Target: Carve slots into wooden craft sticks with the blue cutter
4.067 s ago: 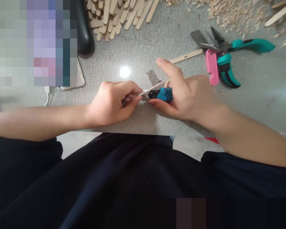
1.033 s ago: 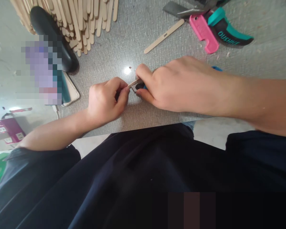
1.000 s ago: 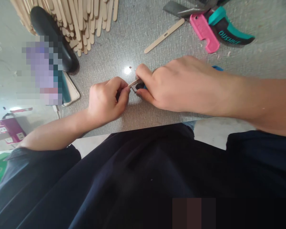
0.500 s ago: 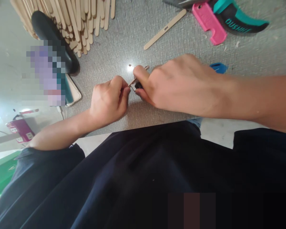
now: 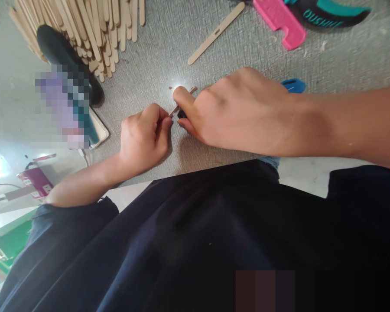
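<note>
My left hand [image 5: 143,134] is closed, its thumb and forefinger pinching the lower end of a flat wooden craft stick [image 5: 173,112]. The upper end of that stick shows past the index finger of my right hand [image 5: 227,112]. The right hand is wrapped round what looks like a utility knife [image 5: 181,114]; just its black front part shows beneath the stick, the rest hidden in the fist. Behind the right wrist a blue slotted piece [image 5: 293,86] sticks out; whether it belongs to the knife I cannot tell. Another craft stick [image 5: 208,43], with a small slot in its middle, lies beyond the hands.
Many craft sticks [image 5: 107,30] are heaped at the back left, beside a long black object [image 5: 71,65] and a phone-like item [image 5: 99,128] with a cable. Pink [image 5: 284,26] and black-and-teal [image 5: 334,17] tools lie back right. A purple box [image 5: 35,182] stands far left.
The view has shifted slightly, so the tabletop things sit a little further left. Both hands keep their grip; the thin metal edge seen under the stick earlier is now hardly visible.
</note>
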{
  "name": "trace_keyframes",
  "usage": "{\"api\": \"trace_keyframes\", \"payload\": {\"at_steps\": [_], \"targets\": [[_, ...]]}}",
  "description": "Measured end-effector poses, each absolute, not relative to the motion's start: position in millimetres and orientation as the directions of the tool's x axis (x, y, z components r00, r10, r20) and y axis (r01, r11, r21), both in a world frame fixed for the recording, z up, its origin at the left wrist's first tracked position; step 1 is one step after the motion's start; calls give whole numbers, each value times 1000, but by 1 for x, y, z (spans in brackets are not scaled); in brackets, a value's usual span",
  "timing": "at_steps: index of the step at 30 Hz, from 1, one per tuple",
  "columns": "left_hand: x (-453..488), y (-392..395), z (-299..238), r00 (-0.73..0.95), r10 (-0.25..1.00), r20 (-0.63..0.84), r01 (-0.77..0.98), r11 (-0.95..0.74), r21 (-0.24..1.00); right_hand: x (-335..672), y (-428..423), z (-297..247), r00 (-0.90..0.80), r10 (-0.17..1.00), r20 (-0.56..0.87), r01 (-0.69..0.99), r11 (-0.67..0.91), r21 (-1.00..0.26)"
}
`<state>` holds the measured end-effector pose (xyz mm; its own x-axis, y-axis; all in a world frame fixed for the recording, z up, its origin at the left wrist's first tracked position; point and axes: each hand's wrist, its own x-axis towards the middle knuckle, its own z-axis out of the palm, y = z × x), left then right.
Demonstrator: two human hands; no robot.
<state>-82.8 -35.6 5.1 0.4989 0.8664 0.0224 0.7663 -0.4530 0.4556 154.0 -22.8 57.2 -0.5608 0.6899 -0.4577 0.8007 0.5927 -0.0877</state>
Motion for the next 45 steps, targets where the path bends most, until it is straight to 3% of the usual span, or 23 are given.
{"api": "trace_keyframes", "payload": {"at_steps": [6,26,34,37,41,45], "targets": [[-79,-41,9,496,864,81,763,-479,435,151,-22,61,-556,696,-454,793,608,-38],[-73,-41,16,433,901,12,768,-376,519,155,-23,54,-544,732,-411,820,567,-76],[-77,-32,20,400,916,-15,773,-329,542,162,-11,65,-591,659,-465,752,659,-21],[-75,-31,19,402,915,34,747,-349,566,165,-11,63,-603,654,-456,747,664,-33],[-73,-32,15,419,896,148,734,-430,527,168,-18,52,-526,756,-390,843,523,-123],[-79,-35,10,482,757,441,638,-649,415,170,-18,48,-522,793,-313,846,528,-71]]}}
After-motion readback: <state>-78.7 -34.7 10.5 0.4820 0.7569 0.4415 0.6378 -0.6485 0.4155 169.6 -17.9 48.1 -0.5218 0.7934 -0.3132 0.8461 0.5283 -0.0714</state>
